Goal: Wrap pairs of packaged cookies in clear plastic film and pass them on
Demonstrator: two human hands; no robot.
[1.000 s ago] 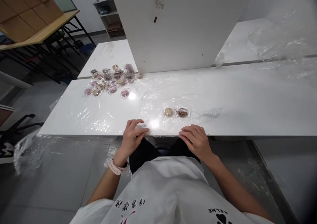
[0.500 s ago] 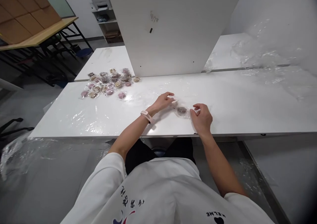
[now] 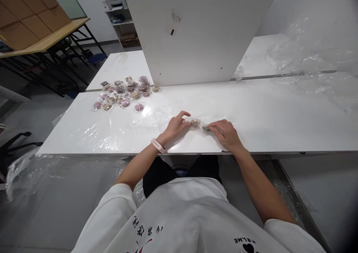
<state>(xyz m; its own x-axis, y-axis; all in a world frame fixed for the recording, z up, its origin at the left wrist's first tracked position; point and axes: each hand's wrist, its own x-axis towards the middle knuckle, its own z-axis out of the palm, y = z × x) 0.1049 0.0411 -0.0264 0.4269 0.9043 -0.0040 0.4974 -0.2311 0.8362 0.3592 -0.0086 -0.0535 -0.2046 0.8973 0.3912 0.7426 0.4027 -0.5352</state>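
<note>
Close to the table's front edge, several round sweets that look like macarons lie in a short row in clear plastic between my hands. My left hand (image 3: 176, 127), with a pale pink band on its wrist, curls its thumb and forefinger around the left end of the row, beside a tan wrapped macaron (image 3: 195, 123). From the other side, my right hand (image 3: 226, 134) pinches a dark wrapped macaron (image 3: 205, 128) with its fingertips. The fingers partly cover both ends of the row. A pile of wrapped macarons (image 3: 125, 92), pink, brown and beige, lies further left.
Clear plastic film (image 3: 152, 115) spreads over the white table (image 3: 265, 115) left of my hands. A white upright panel (image 3: 201, 33) stands behind. Crumpled film (image 3: 307, 59) lies at the far right, and more (image 3: 25, 174) hangs off the front left.
My right hand has closed onto the dark macaron from its right side. My left hand has shifted left and slightly down, and now a tan macaron shows beside it.
</note>
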